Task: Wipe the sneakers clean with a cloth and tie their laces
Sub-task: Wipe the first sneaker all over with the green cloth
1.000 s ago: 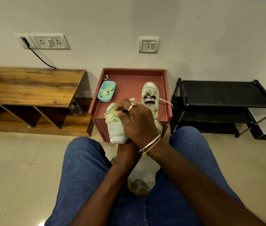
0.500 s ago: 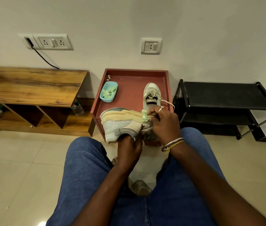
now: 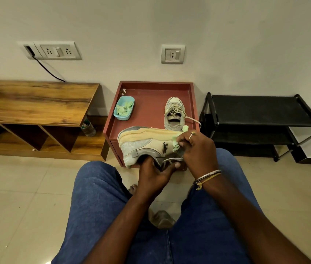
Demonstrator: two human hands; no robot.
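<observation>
We hold the sneaker (image 3: 147, 143) over the front edge of the table (image 3: 150, 111), sole up, lengthwise left to right, toe seemingly rightward but hidden. The left hand (image 3: 154, 174) keeps its grip closed on it from below; the right hand (image 3: 198, 149) has its grip pinching a green cloth (image 3: 176, 145) against its side.

the person wears blue jeans (image 3: 97, 197). the right hand (image 3: 198, 151) bears a gold ring (image 3: 192, 135) at its 11 o'clock, a silver bangle (image 3: 208, 174) and yellow thread (image 3: 210, 178) at 5 o'clock.
</observation>
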